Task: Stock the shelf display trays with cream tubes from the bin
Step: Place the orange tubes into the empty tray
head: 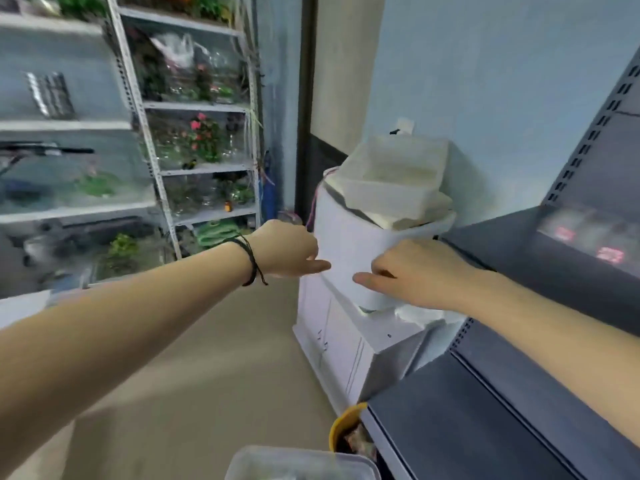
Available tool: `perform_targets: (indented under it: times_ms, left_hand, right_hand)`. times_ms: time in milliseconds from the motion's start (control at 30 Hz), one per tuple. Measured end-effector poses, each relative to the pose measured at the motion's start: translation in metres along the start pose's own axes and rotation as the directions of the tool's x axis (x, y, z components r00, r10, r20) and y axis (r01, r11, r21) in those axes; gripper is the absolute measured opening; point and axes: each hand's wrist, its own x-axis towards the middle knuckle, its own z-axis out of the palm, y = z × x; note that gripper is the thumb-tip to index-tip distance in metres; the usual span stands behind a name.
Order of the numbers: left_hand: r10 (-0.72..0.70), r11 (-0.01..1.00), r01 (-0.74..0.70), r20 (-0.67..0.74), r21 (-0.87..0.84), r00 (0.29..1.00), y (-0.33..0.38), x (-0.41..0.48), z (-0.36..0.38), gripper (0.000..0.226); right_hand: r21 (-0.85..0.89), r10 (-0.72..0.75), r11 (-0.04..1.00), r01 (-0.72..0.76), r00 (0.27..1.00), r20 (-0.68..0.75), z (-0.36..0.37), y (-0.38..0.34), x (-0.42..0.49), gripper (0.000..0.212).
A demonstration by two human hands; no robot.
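Ahead, two bare arms reach forward side by side through a blurred shop corner. The left hand (pixel 285 249), with a black cord bracelet (pixel 251 259) on its wrist, shows its back with the thumb stuck out to the right. Its fingers are hidden behind it, so I cannot tell whether they are spread or curled. The right hand (pixel 415 271) hangs with fingers loosely curled under and the thumb pointing left. It sits in front of a white tub (pixel 346 244), and whether it touches the tub is unclear.

The tub sits on a white cabinet (pixel 332 337) and carries a stack of translucent trays (pixel 391 174), slightly askew. To the right, a dark grey shelf (pixel 485 427) runs towards the viewer, its front edge close beneath the right forearm. Red price tags (pixel 588 244) on its upper ledge are too blurred to read.

The clear plastic bin (pixel 301 459) lies at the bottom edge, just beside the shelf's near corner. Its contents are too blurred to make out. A yellow-rimmed pot (pixel 341 424) stands between the bin and the cabinet.

Open beige floor (pixel 207 358) stretches left towards a metal rack (pixel 204 105) of plants.
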Motion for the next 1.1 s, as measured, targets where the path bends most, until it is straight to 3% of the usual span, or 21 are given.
perform_targets:
  times_ms: [133, 333, 433, 533, 633, 733, 833, 1100]
  left_hand:
    - [-0.090, 0.994, 0.101, 0.192, -0.050, 0.977, -0.025, -0.065, 0.096, 0.057]
    - [-0.098, 0.957, 0.207, 0.444, -0.202, 0.891, 0.006, -0.137, 0.263, 0.061]
    - [-0.062, 0.914, 0.278, 0.577, -0.295, 0.814, 0.048, -0.155, 0.334, 0.061]
    - [-0.024, 0.842, 0.372, 0.663, -0.390, 0.748, 0.096, -0.164, 0.396, 0.062]
    - [-0.014, 0.732, 0.494, 0.714, -0.469, 0.700, 0.140, -0.164, 0.451, 0.058]
    - [-0.001, 0.560, 0.627, 0.757, -0.541, 0.654, 0.175, -0.157, 0.500, 0.053]
    - [-0.052, 0.418, 0.745, 0.805, -0.520, 0.591, 0.196, -0.149, 0.547, 0.047]
    - [-0.249, -0.038, 0.896, 0.872, -0.443, 0.421, 0.239, -0.142, 0.651, 0.031]
  right_hand:
    - [0.043, -0.141, 0.990, 0.135, 0.975, 0.173, 0.086, -0.057, 0.039, 0.062]
    - [0.139, -0.215, 0.975, 0.170, 0.873, 0.438, 0.246, -0.119, 0.046, 0.063]
    - [0.213, -0.247, 0.965, 0.152, 0.797, 0.551, 0.328, -0.136, 0.028, 0.062]
    - [0.291, -0.219, 0.956, 0.035, 0.747, 0.628, 0.405, -0.145, 0.004, 0.059]
    - [0.307, -0.147, 0.945, -0.112, 0.692, 0.706, 0.481, -0.147, -0.019, 0.057]
    - [0.300, -0.079, 0.916, -0.267, 0.612, 0.787, 0.553, -0.149, -0.037, 0.055]
    - [0.322, -0.022, 0.845, -0.427, 0.574, 0.819, 0.606, -0.152, -0.042, 0.053]
    - [0.426, 0.163, 0.494, -0.758, 0.562, 0.811, 0.706, -0.175, -0.029, 0.049]
